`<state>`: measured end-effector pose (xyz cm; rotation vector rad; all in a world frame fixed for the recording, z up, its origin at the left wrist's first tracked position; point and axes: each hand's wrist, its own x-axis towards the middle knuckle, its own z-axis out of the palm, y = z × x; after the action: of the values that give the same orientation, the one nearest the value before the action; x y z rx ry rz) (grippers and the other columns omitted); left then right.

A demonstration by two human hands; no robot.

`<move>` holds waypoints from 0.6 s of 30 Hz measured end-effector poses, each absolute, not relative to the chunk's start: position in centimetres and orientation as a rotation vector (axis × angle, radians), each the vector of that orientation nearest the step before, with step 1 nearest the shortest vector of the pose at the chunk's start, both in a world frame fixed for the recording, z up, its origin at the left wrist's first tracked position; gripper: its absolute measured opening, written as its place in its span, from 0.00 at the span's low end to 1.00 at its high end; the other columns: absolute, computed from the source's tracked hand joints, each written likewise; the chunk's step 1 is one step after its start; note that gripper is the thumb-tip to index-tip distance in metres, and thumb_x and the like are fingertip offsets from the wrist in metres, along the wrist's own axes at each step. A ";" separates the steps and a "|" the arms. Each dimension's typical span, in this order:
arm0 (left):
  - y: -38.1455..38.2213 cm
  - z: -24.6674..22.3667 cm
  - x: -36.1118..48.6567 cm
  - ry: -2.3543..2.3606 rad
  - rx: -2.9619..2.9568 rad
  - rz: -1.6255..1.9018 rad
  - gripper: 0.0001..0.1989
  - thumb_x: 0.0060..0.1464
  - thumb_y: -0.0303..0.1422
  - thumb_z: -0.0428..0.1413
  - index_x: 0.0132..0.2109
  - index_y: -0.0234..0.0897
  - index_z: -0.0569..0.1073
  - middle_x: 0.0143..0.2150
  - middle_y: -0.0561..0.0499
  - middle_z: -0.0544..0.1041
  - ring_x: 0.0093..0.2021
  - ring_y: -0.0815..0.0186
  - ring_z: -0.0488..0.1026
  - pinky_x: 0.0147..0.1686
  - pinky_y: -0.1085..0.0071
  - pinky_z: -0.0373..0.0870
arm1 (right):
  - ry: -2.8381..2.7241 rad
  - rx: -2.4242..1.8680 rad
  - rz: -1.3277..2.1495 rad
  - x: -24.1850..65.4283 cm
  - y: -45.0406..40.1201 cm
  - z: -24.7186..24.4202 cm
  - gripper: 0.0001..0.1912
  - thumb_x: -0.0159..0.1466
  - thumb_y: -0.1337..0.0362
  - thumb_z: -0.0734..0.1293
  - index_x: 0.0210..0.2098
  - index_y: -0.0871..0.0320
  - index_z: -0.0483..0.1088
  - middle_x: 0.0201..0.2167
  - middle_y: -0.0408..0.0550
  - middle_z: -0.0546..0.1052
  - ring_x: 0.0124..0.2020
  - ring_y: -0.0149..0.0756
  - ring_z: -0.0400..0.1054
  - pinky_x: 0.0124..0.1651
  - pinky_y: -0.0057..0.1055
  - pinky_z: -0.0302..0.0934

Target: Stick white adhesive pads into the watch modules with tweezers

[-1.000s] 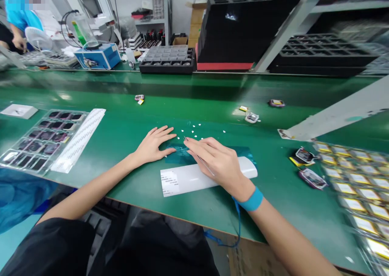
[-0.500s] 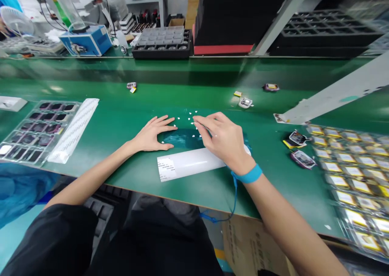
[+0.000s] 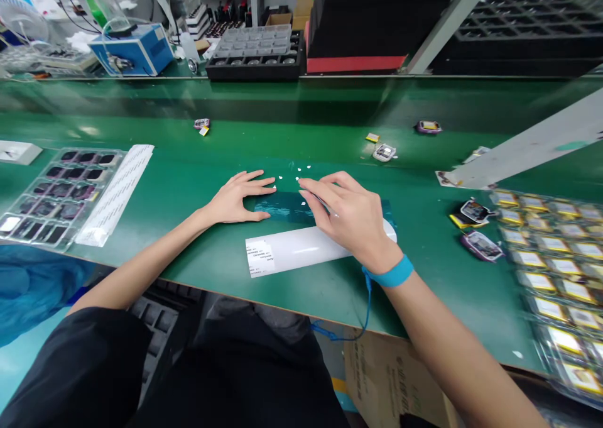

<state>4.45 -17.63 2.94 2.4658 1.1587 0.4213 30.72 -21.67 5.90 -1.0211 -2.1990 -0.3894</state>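
My left hand (image 3: pixel 240 197) lies spread on the green bench with its fingers apart, at the left end of a dark teal translucent strip (image 3: pixel 282 209). My right hand (image 3: pixel 346 211) is closed in a pinch around a thin, slender tool (image 3: pixel 326 203), mostly hidden by the fingers; its exact kind is unclear. Several tiny white pieces (image 3: pixel 281 177) lie scattered between the hands, one of them right at the right fingertips. Below the teal strip, a glossy white sheet (image 3: pixel 301 252) with a printed end rests partly under my right hand.
On the left are a clear tray (image 3: pixel 70 192) of dark-faced devices and printed white strips (image 3: pixel 117 192). Opened devices (image 3: pixel 481 246) and a tray (image 3: pixel 551 264) of yellow-edged parts sit right. A white post (image 3: pixel 522 142) slants across. A blue cord (image 3: pixel 368 302) hangs from my right wristband.
The view has shifted slightly, moving the bench upward in the picture. My right hand stays pinched among the white pieces, fewer of which show beside its fingertips. My left hand remains spread.
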 end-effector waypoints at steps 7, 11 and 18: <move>-17.4 2.9 4.3 1.134 2.475 0.433 0.34 0.51 0.48 0.67 0.63 0.44 0.73 0.69 0.48 0.68 0.74 0.47 0.56 0.71 0.40 0.49 | -2.243 -1.041 -0.417 30.5 -22.0 5.9 0.13 0.74 0.63 0.61 0.47 0.57 0.78 0.29 0.45 0.82 0.38 0.36 0.73 0.29 0.31 0.59; -17.4 2.9 4.3 1.132 2.473 0.436 0.35 0.50 0.49 0.67 0.63 0.45 0.73 0.69 0.49 0.67 0.74 0.47 0.56 0.71 0.40 0.48 | -2.261 -1.043 -0.417 30.5 -22.0 6.0 0.13 0.74 0.64 0.61 0.47 0.57 0.78 0.29 0.45 0.82 0.39 0.36 0.73 0.28 0.31 0.58; -17.4 2.8 4.2 1.104 2.473 0.457 0.33 0.51 0.47 0.67 0.62 0.45 0.74 0.68 0.49 0.69 0.74 0.46 0.56 0.70 0.38 0.49 | -2.273 -1.042 -0.407 30.5 -22.1 6.2 0.13 0.74 0.64 0.61 0.47 0.57 0.78 0.28 0.44 0.81 0.40 0.36 0.73 0.28 0.31 0.58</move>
<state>4.20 -17.38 2.82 2.4735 1.1038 0.4566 30.51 -22.11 6.15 -1.0417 -2.2733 -0.4075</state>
